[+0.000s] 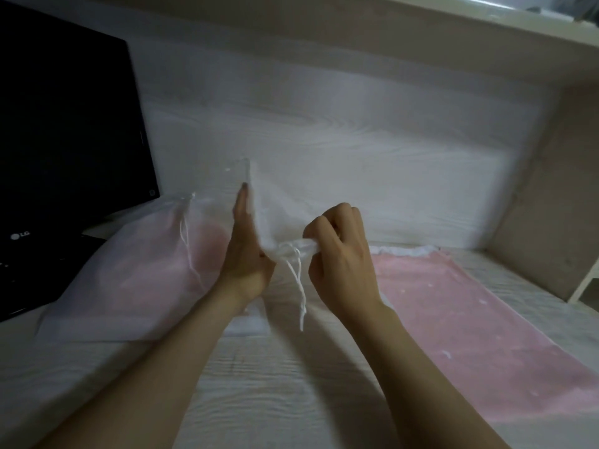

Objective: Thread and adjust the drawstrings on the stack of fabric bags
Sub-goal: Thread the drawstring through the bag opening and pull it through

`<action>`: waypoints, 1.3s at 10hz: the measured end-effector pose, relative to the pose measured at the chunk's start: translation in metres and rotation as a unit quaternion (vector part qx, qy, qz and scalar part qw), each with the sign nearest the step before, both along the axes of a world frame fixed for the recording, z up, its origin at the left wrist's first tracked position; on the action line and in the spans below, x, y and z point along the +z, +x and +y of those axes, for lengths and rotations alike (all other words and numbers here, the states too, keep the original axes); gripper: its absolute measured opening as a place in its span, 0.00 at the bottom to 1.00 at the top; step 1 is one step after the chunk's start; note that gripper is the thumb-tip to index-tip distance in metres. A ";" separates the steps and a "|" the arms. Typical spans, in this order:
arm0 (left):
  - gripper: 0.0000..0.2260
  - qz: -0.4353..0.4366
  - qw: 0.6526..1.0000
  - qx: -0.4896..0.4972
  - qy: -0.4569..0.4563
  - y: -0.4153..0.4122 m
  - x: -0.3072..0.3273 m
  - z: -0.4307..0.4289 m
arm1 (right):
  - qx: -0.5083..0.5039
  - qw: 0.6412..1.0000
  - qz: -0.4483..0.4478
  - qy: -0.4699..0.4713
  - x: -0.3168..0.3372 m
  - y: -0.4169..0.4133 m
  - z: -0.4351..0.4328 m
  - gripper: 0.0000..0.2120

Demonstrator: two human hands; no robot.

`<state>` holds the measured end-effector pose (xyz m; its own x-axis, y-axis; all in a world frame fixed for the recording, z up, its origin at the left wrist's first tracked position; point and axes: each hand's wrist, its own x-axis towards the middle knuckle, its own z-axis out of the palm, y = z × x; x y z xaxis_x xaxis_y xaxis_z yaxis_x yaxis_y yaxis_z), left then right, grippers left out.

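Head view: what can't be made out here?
1. Head view, the bag: sheer and motion-blurred, so its outline is lost.
2. Thumb of the left hand: hidden behind palm and fabric, so pinching or only pressing is unclear.
3. Run of the drawstring through the gathered mouth: covered by fingers of the right hand.
4. The pink fabric: blurred and cut by the right edge, so the count is unreadable.

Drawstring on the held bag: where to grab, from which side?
I'd pinch the drawstring on its free hanging length, just below the gathered mouth of the bag, coming from below: it dangles clear, while the left hand and right hand flank it.
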<state>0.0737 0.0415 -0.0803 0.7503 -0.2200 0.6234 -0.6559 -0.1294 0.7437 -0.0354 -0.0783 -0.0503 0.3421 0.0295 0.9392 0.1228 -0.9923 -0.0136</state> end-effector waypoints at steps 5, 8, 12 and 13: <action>0.04 -0.086 0.993 0.076 0.013 0.023 -0.007 0.016 | -0.177 0.954 0.198 0.141 -0.027 -0.016 -0.036 0.15; 0.03 -0.219 0.969 0.080 0.087 0.005 -0.002 0.020 | -0.208 0.907 0.190 0.312 -0.021 -0.008 -0.061 0.07; 0.11 -0.189 0.957 0.076 0.205 0.014 -0.016 0.017 | 0.052 0.907 0.024 0.417 -0.038 -0.009 -0.058 0.10; 0.16 -0.138 0.973 0.073 0.169 0.012 -0.013 0.016 | 0.011 0.903 0.002 0.430 -0.038 -0.012 -0.060 0.12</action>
